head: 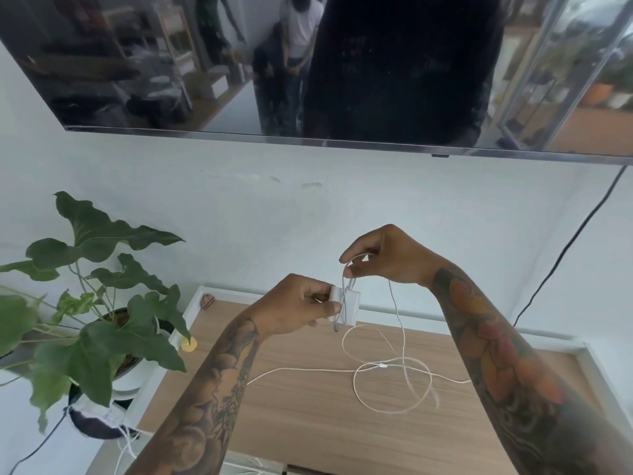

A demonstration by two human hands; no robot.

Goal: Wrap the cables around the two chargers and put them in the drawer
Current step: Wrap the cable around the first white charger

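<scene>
left hand (301, 305) grips a small white rectangular charger (346, 306) above the wooden tabletop (308, 413), fingers curled round it; right hand (383, 258), at its 1 o'clock, pinches the thin white cable (399, 323) (a turn already lies across the charger). slack loops lie on the wood at 5 o'clock. a green leafy potted plant (99, 303) crowds 9 o'clock; a dark wall-mounted screen (308, 63) hangs at 12.

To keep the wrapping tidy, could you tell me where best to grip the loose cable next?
Pinch the cable just below the right hand, coming from the right: there it hangs free and straight beside the charger held by the left hand, above the tangled loops on the table.
</scene>
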